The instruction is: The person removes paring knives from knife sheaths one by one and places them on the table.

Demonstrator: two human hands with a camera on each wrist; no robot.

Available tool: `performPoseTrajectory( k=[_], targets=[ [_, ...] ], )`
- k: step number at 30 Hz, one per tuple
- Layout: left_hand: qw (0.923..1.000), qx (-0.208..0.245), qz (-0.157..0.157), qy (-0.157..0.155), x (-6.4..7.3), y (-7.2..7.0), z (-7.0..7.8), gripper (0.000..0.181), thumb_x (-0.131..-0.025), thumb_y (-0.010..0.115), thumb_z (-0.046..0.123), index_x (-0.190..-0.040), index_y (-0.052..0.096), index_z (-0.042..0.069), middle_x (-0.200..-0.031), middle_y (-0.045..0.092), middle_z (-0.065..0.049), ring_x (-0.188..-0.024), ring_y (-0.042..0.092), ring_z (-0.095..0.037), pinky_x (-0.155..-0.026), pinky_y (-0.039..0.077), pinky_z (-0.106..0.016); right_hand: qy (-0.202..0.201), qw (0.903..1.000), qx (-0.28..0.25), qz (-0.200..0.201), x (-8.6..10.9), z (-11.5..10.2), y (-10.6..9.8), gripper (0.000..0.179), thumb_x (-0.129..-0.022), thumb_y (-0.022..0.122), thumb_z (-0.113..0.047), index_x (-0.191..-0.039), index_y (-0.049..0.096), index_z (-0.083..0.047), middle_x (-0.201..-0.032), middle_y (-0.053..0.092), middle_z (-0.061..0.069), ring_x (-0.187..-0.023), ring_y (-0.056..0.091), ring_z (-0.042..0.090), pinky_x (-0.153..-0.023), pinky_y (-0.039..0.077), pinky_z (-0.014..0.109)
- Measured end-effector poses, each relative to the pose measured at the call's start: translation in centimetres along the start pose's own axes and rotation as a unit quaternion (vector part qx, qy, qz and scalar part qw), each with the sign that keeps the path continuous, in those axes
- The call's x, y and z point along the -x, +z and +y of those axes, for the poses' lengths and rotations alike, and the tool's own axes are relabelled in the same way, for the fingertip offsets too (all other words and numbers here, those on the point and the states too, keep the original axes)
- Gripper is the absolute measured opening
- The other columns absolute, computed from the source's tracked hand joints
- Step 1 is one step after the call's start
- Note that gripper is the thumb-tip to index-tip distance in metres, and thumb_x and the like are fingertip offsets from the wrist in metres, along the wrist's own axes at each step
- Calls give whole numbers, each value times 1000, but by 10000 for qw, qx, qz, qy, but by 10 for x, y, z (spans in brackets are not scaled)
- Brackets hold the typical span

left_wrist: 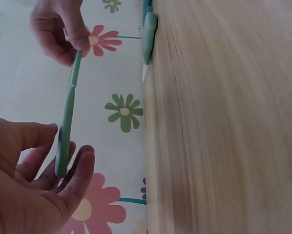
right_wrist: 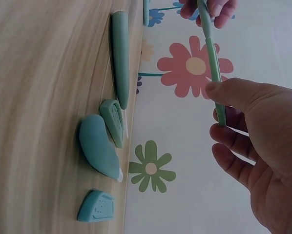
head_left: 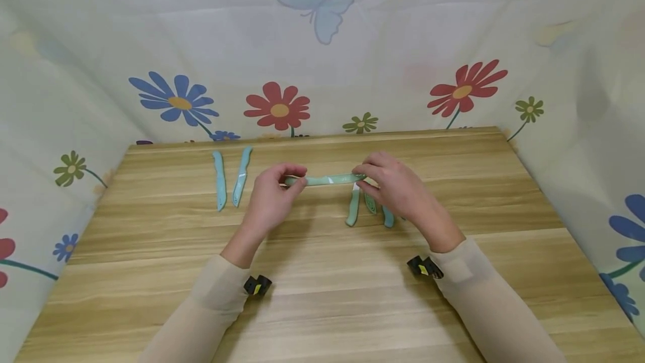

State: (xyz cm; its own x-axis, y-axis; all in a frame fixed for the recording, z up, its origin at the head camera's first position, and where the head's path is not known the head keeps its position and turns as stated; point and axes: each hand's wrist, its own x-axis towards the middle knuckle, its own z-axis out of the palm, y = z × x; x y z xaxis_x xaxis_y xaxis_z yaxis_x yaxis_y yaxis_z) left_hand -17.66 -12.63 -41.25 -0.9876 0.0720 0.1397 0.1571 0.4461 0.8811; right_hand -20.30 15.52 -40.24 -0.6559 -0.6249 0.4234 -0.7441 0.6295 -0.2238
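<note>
A light green knife (head_left: 317, 181) with its blade in a green sheath (head_left: 345, 178) hangs level above the table, held by both hands. The left hand (head_left: 274, 195) pinches the handle end between thumb and fingers. At the other end, the right hand (head_left: 398, 184) pinches the sheath's tip. A sliver of white blade shows between handle and sheath. Below the right hand lie a green knife (head_left: 354, 206), a loose green sheath (head_left: 370, 203) and a blue knife (head_left: 388, 217). Beside them, the right wrist view shows a loose blue sheath (right_wrist: 96, 205).
Two blue sheathed knives (head_left: 220, 181) (head_left: 243, 176) lie side by side at the back left of the wooden table (head_left: 322, 296). A flower-printed cloth (head_left: 393, 60) hangs behind the table's back edge and along both sides.
</note>
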Motion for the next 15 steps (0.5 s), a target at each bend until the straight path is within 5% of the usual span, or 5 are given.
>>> performPoseTrajectory(
  k=[4,8,11,15],
  targets=[
    [9995,-230,-27,214,1,2,1,23,-102,74,15,-125,74,10,-121,72,-9,-103,67,-25,-90,58,-43,-20,10000,11,-7,-1,-1,0,22,-93,84,-10,-114,79,-4,-106,71,8,-97,64,26,-82,57,38],
    [9937,-934,-36,620,1,6,1,31,-100,77,16,-129,72,7,-129,69,-9,-115,65,-30,-98,56,-47,5,10000,22,-11,-2,-1,0,22,-93,84,-11,-114,79,-4,-106,71,8,-96,64,26,-81,57,38],
    [9803,-1707,11,990,1,8,1,36,-98,80,19,-132,72,8,-132,66,-7,-123,61,-30,-106,51,-47,-15,10000,31,-5,-2,-2,-1,22,-93,84,-12,-113,79,-4,-105,71,8,-95,63,25,-80,57,37],
    [9515,-2574,153,1677,3,10,3,41,-94,85,20,-131,72,9,-130,67,-9,-124,60,-31,-109,48,-48,-89,9999,61,49,-3,-4,-1,22,-92,85,-11,-112,79,-3,-104,70,8,-93,63,25,-79,57,37]
  ],
)
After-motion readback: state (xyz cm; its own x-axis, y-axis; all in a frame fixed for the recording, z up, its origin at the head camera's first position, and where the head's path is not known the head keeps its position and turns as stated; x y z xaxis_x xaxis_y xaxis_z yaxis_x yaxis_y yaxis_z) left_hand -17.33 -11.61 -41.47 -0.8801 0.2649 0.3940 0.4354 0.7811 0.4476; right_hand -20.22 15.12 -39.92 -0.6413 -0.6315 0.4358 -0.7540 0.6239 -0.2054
